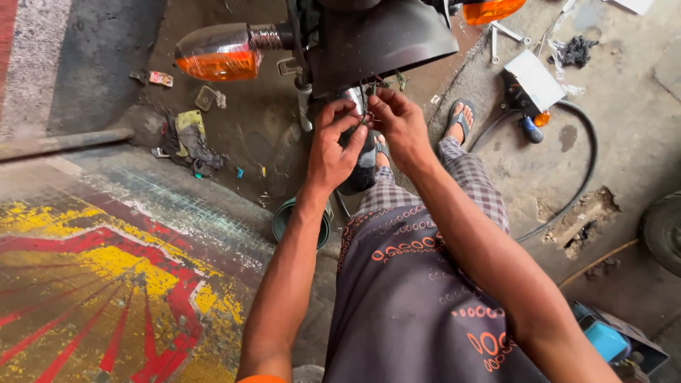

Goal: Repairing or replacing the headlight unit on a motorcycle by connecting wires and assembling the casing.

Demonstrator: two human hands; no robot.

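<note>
My left hand and my right hand meet just under the dark rear cover of a motorcycle. Both pinch thin wires that hang out from beneath that cover, fingertips almost touching. An orange turn signal lamp sticks out to the left of the cover, and part of a second orange lamp shows at the top right. What the wires connect to is hidden by my fingers.
Wrenches, a white box and a screwdriver lie on the stained concrete at upper right, beside a black hose. A dark round tin sits near my left forearm. Rags lie left; a tyre is at right.
</note>
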